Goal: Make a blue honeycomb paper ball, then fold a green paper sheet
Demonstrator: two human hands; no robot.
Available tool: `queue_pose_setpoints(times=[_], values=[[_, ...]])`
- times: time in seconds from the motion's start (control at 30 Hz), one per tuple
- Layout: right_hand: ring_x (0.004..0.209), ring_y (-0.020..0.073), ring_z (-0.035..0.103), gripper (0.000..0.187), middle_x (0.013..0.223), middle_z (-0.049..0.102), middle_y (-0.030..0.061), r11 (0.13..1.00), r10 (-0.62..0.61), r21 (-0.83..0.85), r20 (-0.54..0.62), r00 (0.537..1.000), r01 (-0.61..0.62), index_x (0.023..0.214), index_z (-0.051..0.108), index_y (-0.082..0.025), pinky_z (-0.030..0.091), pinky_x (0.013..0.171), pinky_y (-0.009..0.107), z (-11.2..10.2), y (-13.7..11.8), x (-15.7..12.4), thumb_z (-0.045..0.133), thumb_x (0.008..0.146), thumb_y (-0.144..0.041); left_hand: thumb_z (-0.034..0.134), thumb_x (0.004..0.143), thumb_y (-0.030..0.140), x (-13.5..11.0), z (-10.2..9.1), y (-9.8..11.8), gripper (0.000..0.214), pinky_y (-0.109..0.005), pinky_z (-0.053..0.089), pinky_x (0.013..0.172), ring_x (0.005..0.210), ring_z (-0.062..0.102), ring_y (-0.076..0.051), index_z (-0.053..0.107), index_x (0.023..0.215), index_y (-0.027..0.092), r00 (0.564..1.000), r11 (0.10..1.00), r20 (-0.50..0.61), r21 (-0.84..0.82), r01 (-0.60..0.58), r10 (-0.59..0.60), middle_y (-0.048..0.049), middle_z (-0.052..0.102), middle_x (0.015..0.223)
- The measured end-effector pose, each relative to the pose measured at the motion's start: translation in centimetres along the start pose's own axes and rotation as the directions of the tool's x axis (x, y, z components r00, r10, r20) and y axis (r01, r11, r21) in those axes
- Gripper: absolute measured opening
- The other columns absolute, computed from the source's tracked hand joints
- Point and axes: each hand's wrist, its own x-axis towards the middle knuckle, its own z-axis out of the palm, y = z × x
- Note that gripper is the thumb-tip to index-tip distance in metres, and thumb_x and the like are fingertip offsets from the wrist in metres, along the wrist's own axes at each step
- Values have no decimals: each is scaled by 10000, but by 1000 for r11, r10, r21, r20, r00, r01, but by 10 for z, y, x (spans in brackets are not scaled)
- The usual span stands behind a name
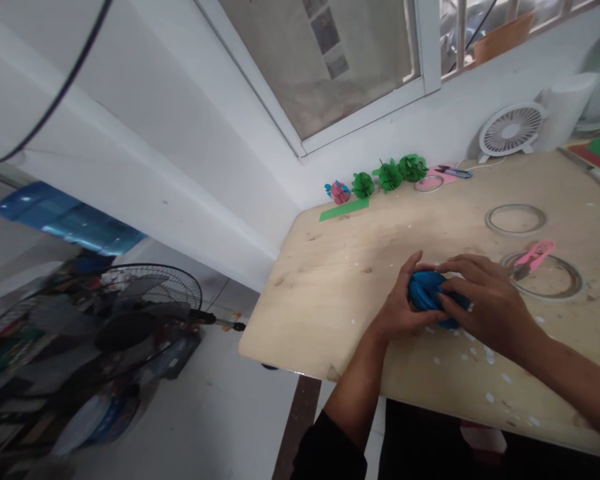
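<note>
Just above the wooden table, a blue rounded bundle (pixel 425 291), perhaps folded paper, sits between my two hands. My left hand (pixel 403 303) cups it from the left, thumb along the near side and fingers behind. From the right, my right hand (pixel 485 303) pinches its edge with thumb and fingertips. A small pale piece shows near the right fingers, too small to name. Beyond my right hand lie a pink clip-like tool (pixel 536 257) and a large ring (pixel 573 283) on the tabletop.
The wooden table (pixel 320 293) carries white paper scraps near its front edge. Along the wall stand green paper balls (pixel 390 175), a pink-and-blue one (pixel 339 192), a green strip (pixel 344 210), snips (pixel 455 171) and a small white fan (pixel 513 130). A floor fan (pixel 150 287) stands left.
</note>
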Motion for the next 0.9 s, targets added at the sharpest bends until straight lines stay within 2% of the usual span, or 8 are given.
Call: queue_pose_setpoints(times=[0.13, 0.27, 0.5, 0.73, 0.9], values=[[1028, 301, 630, 115, 1074, 716, 88, 998, 50, 38, 38, 998, -52, 762, 651, -221, 509, 864, 504, 0, 0, 1, 608, 867, -206, 874, 695, 396, 0, 1, 3, 1039, -506, 376, 1154, 1360, 480, -327, 274, 1542, 343, 1000, 999, 2, 26, -20, 19, -110, 457, 1470], [1020, 305, 630, 132, 1060, 721, 85, 992, 86, 95, 28, 996, -88, 734, 630, -228, 507, 861, 522, 0, -3, 2, 586, 852, -186, 872, 689, 425, 1, 2, 1, 1066, -525, 348, 1173, 1369, 466, -337, 258, 1554, 319, 999, 998, 14, 55, -34, 33, -121, 453, 1475], [1010, 306, 639, 133, 1056, 720, 91, 986, 92, 142, 6, 996, -92, 727, 588, -231, 503, 872, 526, 1, -4, 3, 590, 846, -171, 863, 685, 460, 2, 3, -3, 1053, -527, 305, 1199, 1397, 429, -348, 288, 1552, 293, 996, 991, 3, 102, -88, 88, -124, 446, 1490], [997, 309, 634, 76, 1018, 717, 103, 992, 71, 104, -1, 997, -70, 813, 621, -226, 496, 854, 516, -4, 4, 4, 596, 884, -223, 880, 670, 445, 4, 5, -2, 1050, -513, 336, 1173, 1375, 452, -339, 308, 1537, 289, 994, 992, -50, 80, -92, 97, -124, 487, 1441], [981, 288, 645, 99, 1005, 721, 86, 972, 161, 173, -6, 987, -158, 834, 637, -242, 506, 859, 503, -4, 6, 3, 587, 915, -269, 904, 636, 430, 4, 3, -1, 1136, -548, 336, 1159, 1406, 410, -359, 247, 1556, 318, 999, 999, -17, 3, -36, 36, -145, 422, 1497]])
